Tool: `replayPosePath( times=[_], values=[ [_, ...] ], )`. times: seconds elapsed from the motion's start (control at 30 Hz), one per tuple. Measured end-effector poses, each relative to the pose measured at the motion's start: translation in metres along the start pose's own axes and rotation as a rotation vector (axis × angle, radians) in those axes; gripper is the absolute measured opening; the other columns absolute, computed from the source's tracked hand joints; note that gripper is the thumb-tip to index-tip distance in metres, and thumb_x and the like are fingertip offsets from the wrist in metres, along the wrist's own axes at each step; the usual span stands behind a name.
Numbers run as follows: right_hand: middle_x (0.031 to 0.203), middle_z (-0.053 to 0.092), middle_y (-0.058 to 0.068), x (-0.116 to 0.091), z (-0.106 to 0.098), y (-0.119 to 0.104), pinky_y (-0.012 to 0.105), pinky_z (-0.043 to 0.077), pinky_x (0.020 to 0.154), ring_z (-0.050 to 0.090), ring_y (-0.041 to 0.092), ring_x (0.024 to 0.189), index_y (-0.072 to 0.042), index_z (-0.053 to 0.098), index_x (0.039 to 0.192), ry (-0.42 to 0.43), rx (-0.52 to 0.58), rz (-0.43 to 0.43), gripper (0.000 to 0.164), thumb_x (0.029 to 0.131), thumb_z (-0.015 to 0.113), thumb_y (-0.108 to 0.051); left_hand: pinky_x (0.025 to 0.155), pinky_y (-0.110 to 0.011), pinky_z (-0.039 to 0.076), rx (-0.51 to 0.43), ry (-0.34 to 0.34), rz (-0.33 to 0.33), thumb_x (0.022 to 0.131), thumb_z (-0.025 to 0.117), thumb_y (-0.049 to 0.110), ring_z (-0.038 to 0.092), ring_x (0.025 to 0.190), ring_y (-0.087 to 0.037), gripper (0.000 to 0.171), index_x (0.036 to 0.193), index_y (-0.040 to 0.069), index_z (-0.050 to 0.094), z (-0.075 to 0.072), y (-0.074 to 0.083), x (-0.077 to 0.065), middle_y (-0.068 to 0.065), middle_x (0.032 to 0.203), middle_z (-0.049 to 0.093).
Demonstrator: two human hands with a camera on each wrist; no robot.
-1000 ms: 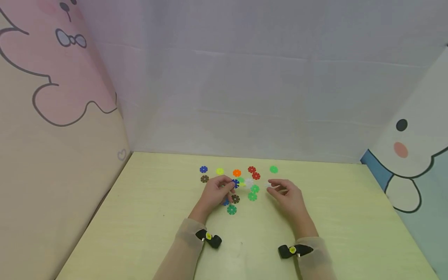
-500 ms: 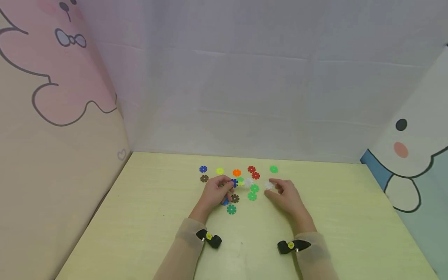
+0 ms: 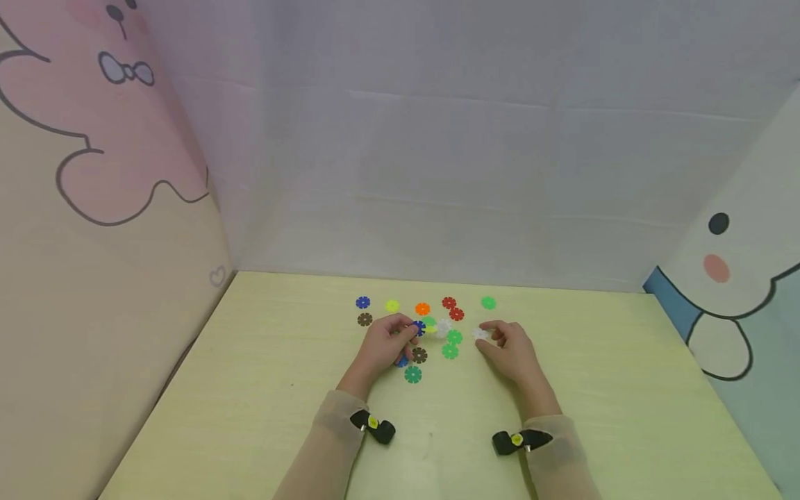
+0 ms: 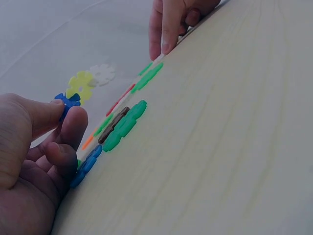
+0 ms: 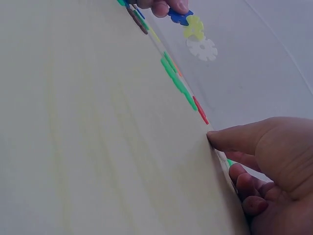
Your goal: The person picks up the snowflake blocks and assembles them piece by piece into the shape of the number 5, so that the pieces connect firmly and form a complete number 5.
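My left hand (image 3: 382, 345) pinches a blue notched snowflake disc (image 3: 419, 328) between thumb and forefinger. Linked to it in a row, off the table, are a yellow disc (image 4: 79, 86) and a white disc (image 4: 102, 75), plain in both wrist views. On the right, the thumb and forefinger of my right hand (image 3: 514, 351) grip the opposite edges of another white disc (image 3: 480, 334) at the tabletop. In the right wrist view my right hand (image 5: 274, 161) hides that disc. A second blue disc (image 4: 87, 166) lies under the left hand's fingers.
Loose discs lie around the hands: brown (image 3: 419, 355), dark green (image 3: 413, 374), several light green (image 3: 450, 351), orange (image 3: 422, 309) and red (image 3: 449, 303). A blue disc (image 3: 363, 302) and a yellow one (image 3: 392, 305) lie farther back. Behind the table (image 3: 269, 389) hangs a pale curtain (image 3: 400, 173).
My right hand's fingers first spread around the white disc, then drew in on its edges. The left hand keeps its pinch on the linked discs almost unmoved.
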State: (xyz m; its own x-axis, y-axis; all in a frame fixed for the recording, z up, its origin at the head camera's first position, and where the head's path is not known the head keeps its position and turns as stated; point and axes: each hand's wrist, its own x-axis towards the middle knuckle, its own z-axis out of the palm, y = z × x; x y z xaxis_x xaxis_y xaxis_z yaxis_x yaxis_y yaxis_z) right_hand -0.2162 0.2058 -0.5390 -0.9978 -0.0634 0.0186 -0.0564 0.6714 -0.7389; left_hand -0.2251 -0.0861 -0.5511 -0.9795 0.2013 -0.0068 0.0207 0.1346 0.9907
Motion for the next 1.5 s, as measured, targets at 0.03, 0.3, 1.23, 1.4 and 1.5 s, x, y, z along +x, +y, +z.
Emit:
replayPosePath(
  times=[0.03, 0.3, 1.23, 1.4, 1.5],
  values=[
    [0.103, 0.057, 0.013, 0.000, 0.000, 0.000, 0.040, 0.043, 0.083, 0.051, 0.029, 0.095, -0.002, 0.073, 0.130, 0.002, 0.005, 0.005, 0.033, 0.100, 0.079, -0.015, 0.046, -0.023, 0.046, 0.002, 0.000, -0.001, 0.109, 0.070, 0.015, 0.066, 0.056, -0.015, 0.012, 0.111, 0.004, 0.074, 0.000, 0.000, 0.000, -0.010, 0.087, 0.076],
    [0.106, 0.063, 0.012, -0.001, -0.001, 0.003, 0.039, 0.045, 0.086, 0.055, 0.027, 0.099, -0.004, 0.072, 0.120, 0.028, 0.090, 0.098, 0.034, 0.093, 0.086, -0.019, 0.047, -0.022, 0.047, 0.006, -0.011, -0.016, 0.109, 0.070, 0.015, 0.065, 0.057, -0.014, 0.010, 0.112, 0.006, 0.074, 0.000, 0.001, 0.000, -0.008, 0.088, 0.076],
    [0.107, 0.080, 0.008, -0.003, 0.009, -0.001, 0.023, 0.059, 0.084, 0.073, 0.014, 0.094, 0.000, 0.080, 0.112, 0.066, 0.532, 0.023, 0.027, 0.095, 0.089, -0.018, 0.053, -0.026, 0.052, -0.064, -0.023, 0.006, 0.110, 0.069, 0.017, 0.064, 0.059, -0.018, 0.012, 0.107, 0.006, 0.073, -0.002, 0.004, -0.001, -0.009, 0.089, 0.076],
    [0.105, 0.080, 0.008, -0.003, 0.013, -0.003, 0.022, 0.060, 0.083, 0.075, 0.012, 0.092, 0.002, 0.080, 0.108, 0.067, 0.562, -0.033, 0.021, 0.093, 0.089, -0.009, 0.054, -0.026, 0.052, -0.078, -0.029, 0.015, 0.110, 0.069, 0.016, 0.064, 0.059, -0.018, 0.012, 0.107, 0.006, 0.073, -0.002, 0.005, -0.001, -0.009, 0.088, 0.076],
    [0.105, 0.080, 0.010, -0.004, 0.014, -0.004, 0.022, 0.060, 0.083, 0.076, 0.011, 0.092, 0.003, 0.079, 0.108, 0.074, 0.571, -0.064, 0.018, 0.093, 0.087, -0.004, 0.053, -0.026, 0.051, -0.085, -0.030, 0.015, 0.109, 0.069, 0.016, 0.064, 0.058, -0.018, 0.012, 0.107, 0.005, 0.073, -0.002, 0.005, -0.001, -0.009, 0.088, 0.075]
  ],
)
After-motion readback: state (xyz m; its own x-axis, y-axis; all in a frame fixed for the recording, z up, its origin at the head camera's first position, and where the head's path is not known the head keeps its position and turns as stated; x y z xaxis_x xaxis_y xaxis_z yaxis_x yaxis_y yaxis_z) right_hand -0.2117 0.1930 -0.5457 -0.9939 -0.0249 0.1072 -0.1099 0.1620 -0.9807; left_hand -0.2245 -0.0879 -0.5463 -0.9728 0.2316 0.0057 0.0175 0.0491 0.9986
